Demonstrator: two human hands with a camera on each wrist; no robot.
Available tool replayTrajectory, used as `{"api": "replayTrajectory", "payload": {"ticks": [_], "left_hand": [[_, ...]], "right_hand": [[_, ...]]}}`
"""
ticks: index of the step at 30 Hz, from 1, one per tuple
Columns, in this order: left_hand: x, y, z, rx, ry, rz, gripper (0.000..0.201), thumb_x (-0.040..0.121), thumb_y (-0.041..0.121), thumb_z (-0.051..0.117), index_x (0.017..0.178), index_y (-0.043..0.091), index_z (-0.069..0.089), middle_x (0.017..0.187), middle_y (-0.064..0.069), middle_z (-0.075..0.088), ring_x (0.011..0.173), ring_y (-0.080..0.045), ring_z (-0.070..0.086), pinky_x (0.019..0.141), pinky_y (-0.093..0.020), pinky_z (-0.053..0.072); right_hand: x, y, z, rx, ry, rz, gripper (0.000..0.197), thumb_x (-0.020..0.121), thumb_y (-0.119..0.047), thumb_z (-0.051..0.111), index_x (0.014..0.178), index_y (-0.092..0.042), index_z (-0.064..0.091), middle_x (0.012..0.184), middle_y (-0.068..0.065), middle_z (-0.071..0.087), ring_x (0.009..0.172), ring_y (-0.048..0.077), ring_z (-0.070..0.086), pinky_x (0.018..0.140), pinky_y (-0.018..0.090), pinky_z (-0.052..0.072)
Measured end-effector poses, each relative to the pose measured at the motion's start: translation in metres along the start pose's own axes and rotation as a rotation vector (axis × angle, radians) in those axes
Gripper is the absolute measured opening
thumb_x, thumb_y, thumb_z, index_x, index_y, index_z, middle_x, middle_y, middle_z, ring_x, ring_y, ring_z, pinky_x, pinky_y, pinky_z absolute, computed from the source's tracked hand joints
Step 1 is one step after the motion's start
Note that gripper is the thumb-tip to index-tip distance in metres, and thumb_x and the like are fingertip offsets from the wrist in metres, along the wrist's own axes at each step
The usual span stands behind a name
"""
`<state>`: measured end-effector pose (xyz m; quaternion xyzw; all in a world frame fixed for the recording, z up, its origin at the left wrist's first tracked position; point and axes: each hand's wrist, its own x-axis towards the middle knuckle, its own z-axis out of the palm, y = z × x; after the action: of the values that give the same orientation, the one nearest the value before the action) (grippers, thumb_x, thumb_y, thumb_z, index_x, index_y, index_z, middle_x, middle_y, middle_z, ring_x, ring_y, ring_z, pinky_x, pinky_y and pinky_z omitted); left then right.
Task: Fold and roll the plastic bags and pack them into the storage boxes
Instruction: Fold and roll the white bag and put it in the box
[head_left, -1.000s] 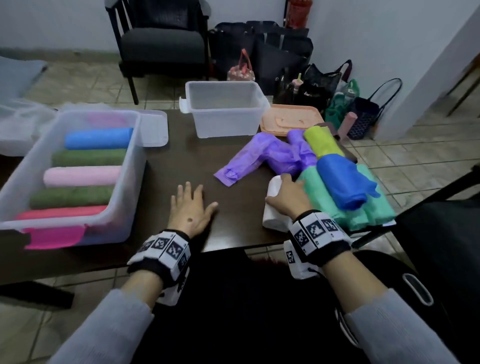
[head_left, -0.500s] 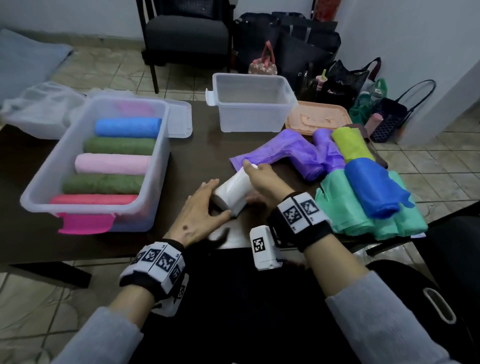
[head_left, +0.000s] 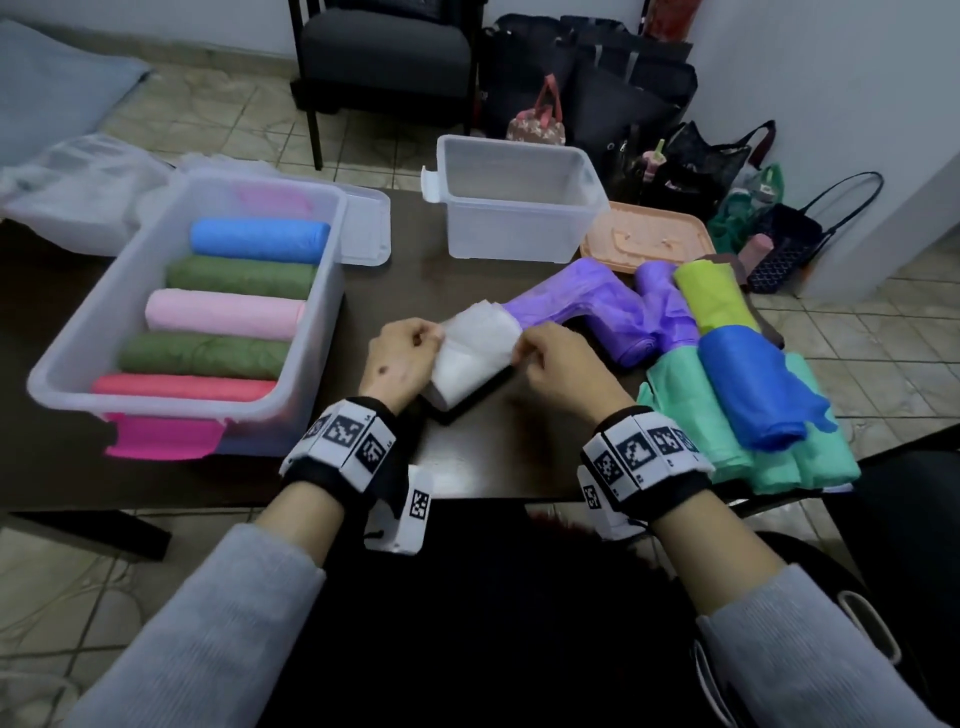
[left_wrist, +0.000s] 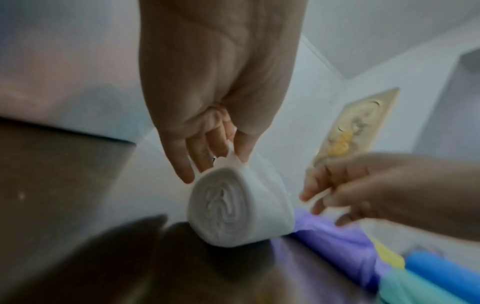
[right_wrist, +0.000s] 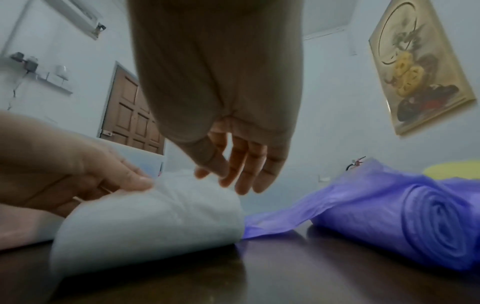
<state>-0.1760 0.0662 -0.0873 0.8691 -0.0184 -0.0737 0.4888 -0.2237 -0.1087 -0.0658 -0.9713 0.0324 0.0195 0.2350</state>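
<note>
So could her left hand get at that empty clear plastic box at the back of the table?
Probably yes, once free. The left hand now pinches the white rolled plastic bag, and bare dark table lies between it and the empty clear plastic box; nothing stands in the way.

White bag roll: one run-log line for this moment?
left hand: pinches white plastic bag roll | right hand: pinches its loose flap | roll: on table

- Pale tiled floor around a dark wooden surface.
- Dark armchair behind it.
- Black bags against a white wall.
- Brown panelled door; framed picture hangs tilted.
</note>
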Motion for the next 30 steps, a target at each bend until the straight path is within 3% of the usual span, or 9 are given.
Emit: {"api": "replayTrajectory", "payload": {"ticks": [5, 8, 11, 15, 19, 22, 24, 26, 30], "left_hand": [[-0.012, 0.007, 0.003, -0.001, -0.068, 0.066, 0.023, 0.091, 0.038, 0.055, 0.096, 0.019, 0.067, 0.089, 0.007, 0.067, 0.087, -0.009, 0.062, 0.076, -0.020, 0.043], [-0.014, 0.010, 0.003, -0.255, -0.064, -0.121, 0.032, 0.094, 0.042, 0.047, 0.095, 0.014, 0.062, 0.086, -0.003, 0.070, 0.072, -0.019, 0.069, 0.061, -0.032, 0.057], [-0.019, 0.010, 0.009, -0.152, -0.272, -0.243, 0.027, 0.091, 0.028, 0.049, 0.085, 0.008, 0.066, 0.088, -0.012, 0.070, 0.069, -0.024, 0.070, 0.065, -0.039, 0.060], [-0.036, 0.019, 0.013, -0.230, -0.570, -0.364, 0.025, 0.096, 0.016, 0.046, 0.091, -0.001, 0.063, 0.078, -0.013, 0.068, 0.057, -0.018, 0.068, 0.054, -0.024, 0.057], [-0.030, 0.019, 0.004, -0.128, -0.512, -0.327, 0.027, 0.096, 0.017, 0.045, 0.077, 0.005, 0.061, 0.072, -0.009, 0.066, 0.045, -0.014, 0.064, 0.050, -0.023, 0.054], [-0.018, 0.018, -0.004, -0.052, -0.385, -0.278, 0.029, 0.095, 0.019, 0.047, 0.072, 0.008, 0.062, 0.068, -0.006, 0.066, 0.045, -0.013, 0.062, 0.048, -0.023, 0.054], [-0.012, 0.018, -0.009, 0.018, -0.298, -0.228, 0.028, 0.091, 0.020, 0.050, 0.072, 0.009, 0.065, 0.068, -0.005, 0.068, 0.052, -0.019, 0.065, 0.054, -0.027, 0.058], [-0.007, 0.019, -0.014, 0.078, -0.215, -0.198, 0.023, 0.089, 0.023, 0.053, 0.076, 0.010, 0.067, 0.074, -0.008, 0.070, 0.064, -0.025, 0.069, 0.063, -0.034, 0.060], [0.009, 0.019, -0.009, 0.182, -0.257, -0.254, 0.028, 0.087, 0.029, 0.059, 0.092, 0.003, 0.066, 0.088, -0.012, 0.070, 0.080, -0.027, 0.070, 0.072, -0.037, 0.059]], "right_hand": [[0.017, -0.001, -0.001, 0.178, 0.026, 0.158, 0.028, 0.088, 0.000, 0.040, 0.109, -0.009, 0.055, 0.107, 0.009, 0.059, 0.101, 0.022, 0.055, 0.081, 0.024, 0.038], [0.021, 0.001, 0.004, 0.316, -0.042, 0.270, 0.015, 0.093, -0.014, 0.042, 0.104, -0.014, 0.052, 0.105, 0.010, 0.059, 0.104, 0.027, 0.058, 0.089, 0.033, 0.046], [0.022, -0.001, 0.005, 0.410, -0.069, 0.231, 0.027, 0.094, -0.028, 0.052, 0.116, -0.013, 0.051, 0.108, 0.005, 0.057, 0.102, 0.021, 0.059, 0.094, 0.038, 0.048], [0.023, -0.002, 0.004, 0.375, -0.288, 0.031, 0.053, 0.086, -0.004, 0.062, 0.135, -0.009, 0.042, 0.126, 0.011, 0.055, 0.111, 0.017, 0.054, 0.094, 0.020, 0.040], [0.028, 0.000, 0.008, 0.171, 0.117, 0.064, 0.042, 0.090, 0.001, 0.046, 0.131, -0.008, 0.047, 0.130, 0.012, 0.051, 0.121, 0.022, 0.048, 0.101, 0.024, 0.034], [0.019, -0.005, 0.004, 0.206, 0.430, -0.013, 0.021, 0.091, -0.008, 0.051, 0.112, -0.005, 0.055, 0.108, 0.009, 0.054, 0.103, 0.021, 0.051, 0.092, 0.029, 0.040], [0.011, -0.011, -0.004, 0.181, 0.320, -0.089, 0.014, 0.092, -0.013, 0.054, 0.102, -0.006, 0.060, 0.095, 0.005, 0.060, 0.087, 0.016, 0.054, 0.078, 0.021, 0.040], [0.005, -0.017, -0.003, 0.043, -0.011, -0.122, 0.019, 0.092, -0.021, 0.056, 0.105, -0.009, 0.063, 0.103, 0.006, 0.065, 0.091, 0.015, 0.057, 0.075, 0.018, 0.037], [-0.005, -0.022, 0.007, -0.220, -0.306, -0.034, 0.055, 0.087, -0.035, 0.063, 0.136, -0.017, 0.046, 0.134, 0.007, 0.050, 0.125, 0.024, 0.041, 0.101, 0.034, 0.035]]}}
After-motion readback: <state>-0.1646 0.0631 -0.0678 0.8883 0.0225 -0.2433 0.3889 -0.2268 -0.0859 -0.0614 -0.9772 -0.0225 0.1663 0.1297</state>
